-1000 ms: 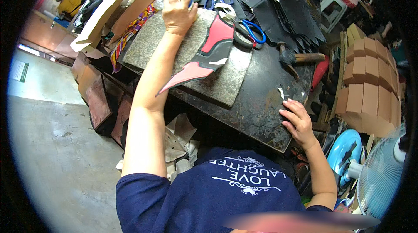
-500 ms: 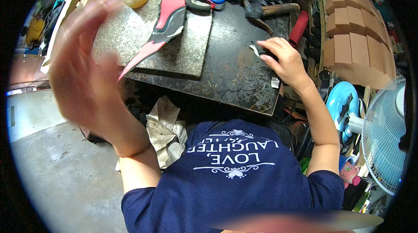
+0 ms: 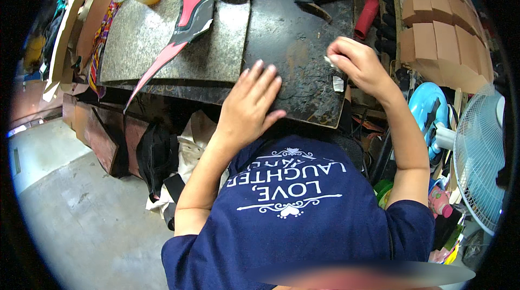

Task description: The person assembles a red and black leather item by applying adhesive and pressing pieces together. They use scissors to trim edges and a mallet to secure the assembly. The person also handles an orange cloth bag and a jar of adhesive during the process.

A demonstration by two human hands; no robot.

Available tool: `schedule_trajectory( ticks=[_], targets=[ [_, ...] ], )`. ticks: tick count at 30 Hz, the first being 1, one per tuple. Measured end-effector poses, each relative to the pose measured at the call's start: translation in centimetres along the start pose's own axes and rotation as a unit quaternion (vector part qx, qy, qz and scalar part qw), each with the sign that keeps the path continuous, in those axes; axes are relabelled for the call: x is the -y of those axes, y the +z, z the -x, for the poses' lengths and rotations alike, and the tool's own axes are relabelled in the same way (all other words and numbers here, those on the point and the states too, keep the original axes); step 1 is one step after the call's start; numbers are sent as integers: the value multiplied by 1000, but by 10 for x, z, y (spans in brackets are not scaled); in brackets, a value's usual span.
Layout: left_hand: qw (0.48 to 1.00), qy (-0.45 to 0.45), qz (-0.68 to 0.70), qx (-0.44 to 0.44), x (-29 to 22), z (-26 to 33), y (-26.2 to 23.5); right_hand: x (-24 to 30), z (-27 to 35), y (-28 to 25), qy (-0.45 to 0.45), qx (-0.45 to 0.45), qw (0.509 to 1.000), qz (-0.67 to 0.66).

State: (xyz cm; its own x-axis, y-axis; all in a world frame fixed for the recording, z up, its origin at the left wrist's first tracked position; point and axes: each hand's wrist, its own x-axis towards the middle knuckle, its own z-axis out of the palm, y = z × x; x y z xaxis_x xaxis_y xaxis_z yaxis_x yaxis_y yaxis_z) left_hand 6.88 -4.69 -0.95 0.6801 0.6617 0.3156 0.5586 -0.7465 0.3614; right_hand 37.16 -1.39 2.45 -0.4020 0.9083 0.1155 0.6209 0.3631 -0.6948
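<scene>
Left hand (image 3: 252, 103): flat, fingers spread, on bench (image 3: 292, 40) front edge. Right hand (image 3: 355, 65): pinching white scrap (image 3: 330, 62) near right edge.

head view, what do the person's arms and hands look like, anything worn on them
Both forearms are bare. The left hand and right hand wear no gloves, and no rings, watch or bracelet show on the fingers or wrists. The only clothing is a dark navy short-sleeved T-shirt with white printed lettering and scrollwork, its sleeves ending above the elbows.

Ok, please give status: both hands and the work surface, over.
Left hand flat, open on dark worktop. Right hand pinching small pale scrap. Red-black cut piece lies apart.
</scene>
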Motion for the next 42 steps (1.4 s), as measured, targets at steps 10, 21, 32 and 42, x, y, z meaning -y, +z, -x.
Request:
schedule_trajectory(
  ticks=[10, 21, 32, 42],
  targets=[
    [988, -11, 54, -145, -12, 71, 0, 42, 26, 10, 101, 115, 975, 161],
    [957, -54, 155, -237, -22, 39, -7, 94, -9, 73, 56, 158, 948, -270],
    [906, -303, 125, -269, 0, 103, 17, 92, -28, 63, 2, 222, 942, -250],
    [904, -426, -12, -32, 47, 163, 92, 17, -65, 68, -74, 46, 921, 379]
  ],
)
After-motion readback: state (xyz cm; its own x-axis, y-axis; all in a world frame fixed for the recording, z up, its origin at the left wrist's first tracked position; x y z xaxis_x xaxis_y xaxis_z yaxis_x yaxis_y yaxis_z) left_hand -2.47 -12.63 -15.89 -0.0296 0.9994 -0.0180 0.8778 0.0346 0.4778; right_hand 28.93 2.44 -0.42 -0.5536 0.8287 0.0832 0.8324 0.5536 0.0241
